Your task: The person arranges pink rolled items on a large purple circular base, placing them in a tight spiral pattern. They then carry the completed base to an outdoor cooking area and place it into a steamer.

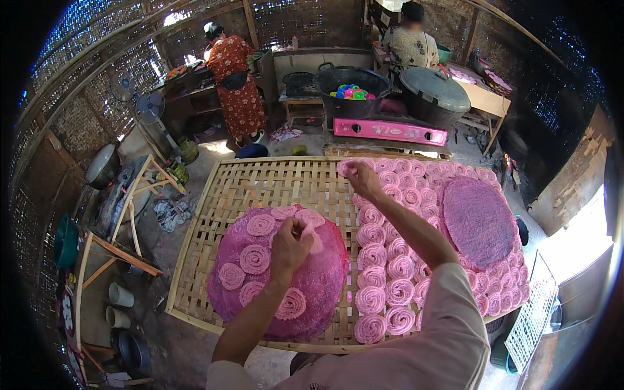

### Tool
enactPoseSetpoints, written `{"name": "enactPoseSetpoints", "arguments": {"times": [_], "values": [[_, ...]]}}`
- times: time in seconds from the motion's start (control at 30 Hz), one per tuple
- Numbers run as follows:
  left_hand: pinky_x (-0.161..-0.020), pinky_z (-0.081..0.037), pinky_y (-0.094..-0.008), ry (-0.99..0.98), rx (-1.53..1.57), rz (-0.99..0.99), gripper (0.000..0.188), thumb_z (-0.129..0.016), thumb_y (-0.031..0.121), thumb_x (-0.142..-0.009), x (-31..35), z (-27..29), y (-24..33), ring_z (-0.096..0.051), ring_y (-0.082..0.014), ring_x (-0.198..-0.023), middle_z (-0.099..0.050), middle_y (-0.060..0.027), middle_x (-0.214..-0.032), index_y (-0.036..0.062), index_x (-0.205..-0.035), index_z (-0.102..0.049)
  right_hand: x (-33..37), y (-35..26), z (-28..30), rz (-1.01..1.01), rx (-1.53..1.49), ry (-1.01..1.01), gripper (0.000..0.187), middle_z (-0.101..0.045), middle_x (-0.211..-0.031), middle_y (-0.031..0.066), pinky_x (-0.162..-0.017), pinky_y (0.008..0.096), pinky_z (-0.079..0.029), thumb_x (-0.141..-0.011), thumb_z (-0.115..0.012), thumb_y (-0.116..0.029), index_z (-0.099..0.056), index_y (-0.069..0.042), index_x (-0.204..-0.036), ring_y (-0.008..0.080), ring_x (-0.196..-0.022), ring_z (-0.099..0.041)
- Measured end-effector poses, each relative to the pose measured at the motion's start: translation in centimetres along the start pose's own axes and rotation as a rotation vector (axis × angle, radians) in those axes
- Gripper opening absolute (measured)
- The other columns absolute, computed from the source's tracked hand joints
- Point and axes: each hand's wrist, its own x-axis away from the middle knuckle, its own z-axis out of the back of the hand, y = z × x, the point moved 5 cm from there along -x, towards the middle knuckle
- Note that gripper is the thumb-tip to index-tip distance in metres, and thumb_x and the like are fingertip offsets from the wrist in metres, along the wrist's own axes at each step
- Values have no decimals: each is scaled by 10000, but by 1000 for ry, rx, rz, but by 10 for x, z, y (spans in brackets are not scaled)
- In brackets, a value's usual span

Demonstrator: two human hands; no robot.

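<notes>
Rack (260, 179) of woven bamboo, set flat and running wide from left to right. Bears on its right part a broad block of pink rosettes (371, 254), laid in close rows. Carries on its left part a round purple-pink mat (325, 286); far over to the right, on top of the rosettes, a smaller oval purple mat (480, 224). Over the round mat, toward its far side, the left hand (290, 248); farther forward and to the right, at the far edge of the rack, the right hand (363, 179). Around the left hand, spread on the round mat, several flat pink discs (254, 259), mostly with bare mat between. At the far left corner of the block, under the right fingers, a corner rosette (346, 168); cannot tell whether gripped there or only touched, with fingers bent down onto it. In the left fingers, closed in a pinch, one limp pale pink piece (315, 243), just above the mat or touching it. Hangs to the right of the left fingertips, long axis slanting rightward and back toward the near edge. Lies far nearer the left hand; from the right fingers, back and to the left.
</notes>
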Motion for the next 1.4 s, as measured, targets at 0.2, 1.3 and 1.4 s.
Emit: {"name": "enactPoseSetpoints", "arguments": {"times": [0.2, 1.3, 1.4], "values": [[-839, -500, -406, 20, -295, -647, 271, -702, 87, -767, -12, -43, 68, -634, -297, -918, -639, -119, -1020, 33, -1016, -611, 81, -65, -2, -771, -1056, -530, 297, -677, -894, 96, -571, 333, -542, -924, -599, -282, -650, -1, -1005, 183, -710, -656], [-800, -517, -437, -9, -761, -453, 243, -700, 155, -728, -86, 21, -37, -632, -332, -917, -662, -185, -913, 39, -941, -695, -81, 27, -87, -96, -157, -75, 313, -698, -937, 159, -796, 373, -525, -786, -607, -124, -660, 1, -1068, 286, -852, -667], [-775, -521, -447, -54, -922, -452, 203, -633, 142, -780, -95, 16, -39, -642, -346, -881, -660, -192, -887, 42, -954, -669, -90, 26, -78, 4, 261, -82, 362, -675, -1056, 194, -865, 441, -503, -812, -591, -173, -649, -46, -1146, 379, -937, -650]]}}
